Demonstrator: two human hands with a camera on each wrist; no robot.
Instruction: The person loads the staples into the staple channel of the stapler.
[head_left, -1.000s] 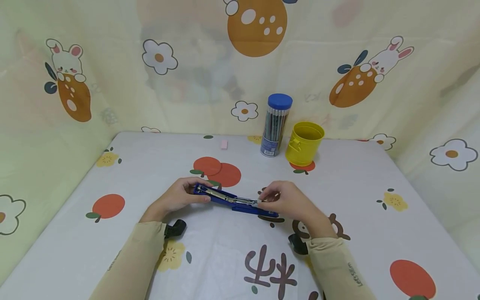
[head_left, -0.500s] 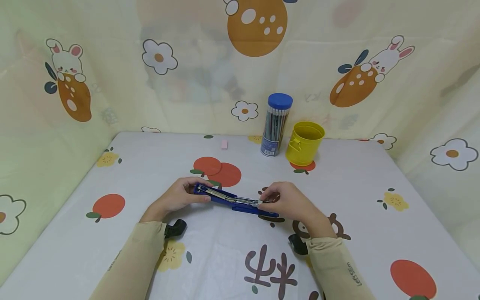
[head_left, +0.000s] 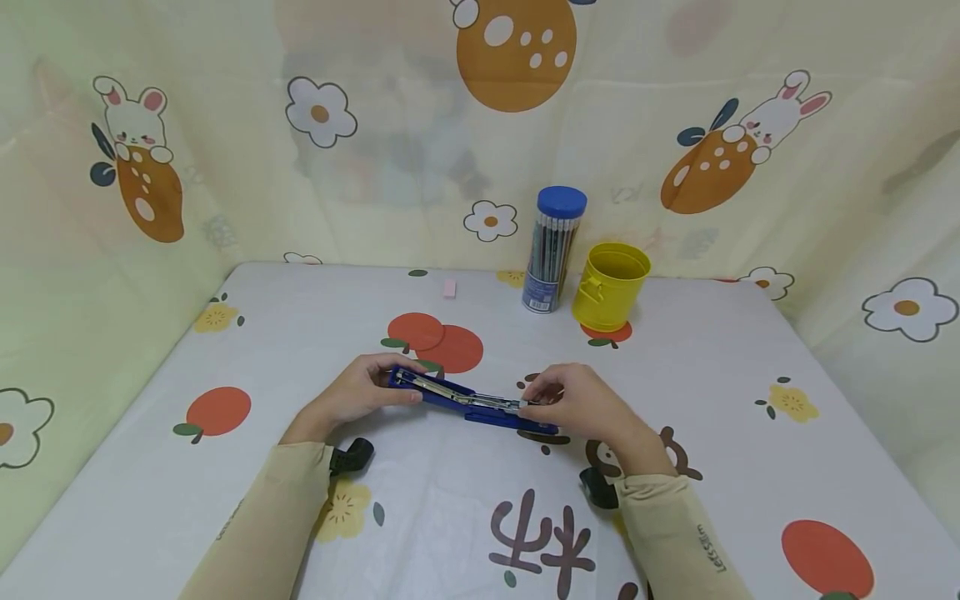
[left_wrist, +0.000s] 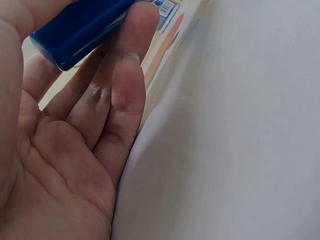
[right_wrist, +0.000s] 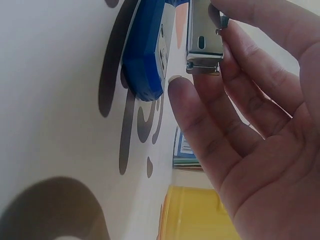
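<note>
A blue stapler lies spread wide open above the middle of the table, its silver staple magazine bared. My left hand grips the stapler's left end between thumb and fingers; in the left wrist view the blue end shows beside the fingertips. With thumb and index finger, my right hand pinches the magazine near its right end. The other right fingers spread behind and below the metal in the right wrist view. Apart from the magazine, the blue base reaches past it, close over the tablecloth.
At the back stand a clear tube of pencils with a blue lid and a yellow bucket-shaped cup. A small pink eraser-like block lies left of them. A patterned cloth covers the table, and curtains close in its back and sides.
</note>
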